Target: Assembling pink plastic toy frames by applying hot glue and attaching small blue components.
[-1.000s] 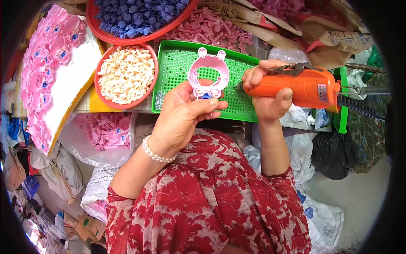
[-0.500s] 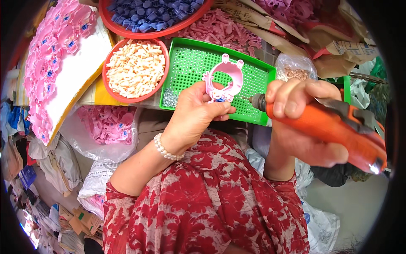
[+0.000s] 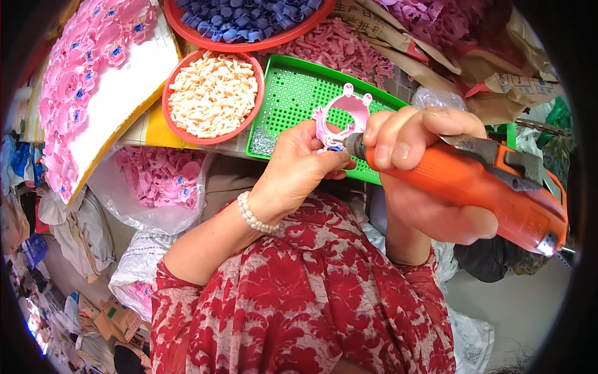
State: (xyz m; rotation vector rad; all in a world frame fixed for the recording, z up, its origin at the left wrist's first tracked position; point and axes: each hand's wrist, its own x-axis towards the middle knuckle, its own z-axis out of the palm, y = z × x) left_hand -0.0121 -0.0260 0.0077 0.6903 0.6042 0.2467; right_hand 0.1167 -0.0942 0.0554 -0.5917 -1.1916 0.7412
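Between the thumb and fingers of my left hand [image 3: 299,159] is a pink plastic ring-shaped toy part [image 3: 356,107] with two small knobs on top and a blue piece at its lower edge. My right hand [image 3: 430,168] is wrapped round an orange electric screwdriver [image 3: 479,193]. The screwdriver's dark nose meets the lower side of the pink part, near the blue piece; the bit's tip is hidden there. Both hands are over the near side of a green perforated tray [image 3: 293,93], where small silvery screws [image 3: 263,142] lie in the near left corner.
A red bowl [image 3: 167,93] of cream-coloured pieces stands left of the tray, with a larger red bowl [image 3: 249,46] of blue parts behind it. Pink parts [image 3: 68,93] cover a white board at left. A plastic bag [image 3: 124,206] of pink parts is below. Brown paper sacks [image 3: 492,43] lie at far right.
The screwdriver has moved left, and its nose now meets the pink part where a gap was. My left hand and the part appear slightly further right, as the whole view has shifted.
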